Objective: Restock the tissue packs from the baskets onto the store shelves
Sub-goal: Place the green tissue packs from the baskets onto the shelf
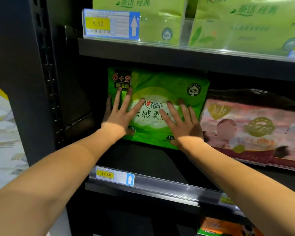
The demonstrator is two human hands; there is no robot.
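Note:
A green tissue pack (163,86) with a "6+2" mark stands upright on the middle black shelf (143,160), set back from the front edge. My left hand (121,114) presses flat on its left half, fingers spread and straight. On the pack's right half lies my right hand (182,123), also flat with straight fingers. Both palms push against the front face. No basket is in view.
A pink tissue pack (255,132) lies just right of the green one. Pale green packs (160,19) fill the shelf above, behind a 5.50 price tag (109,24). A 17.50 tag (114,175) sits on the shelf rail. The black upright (41,82) stands at left.

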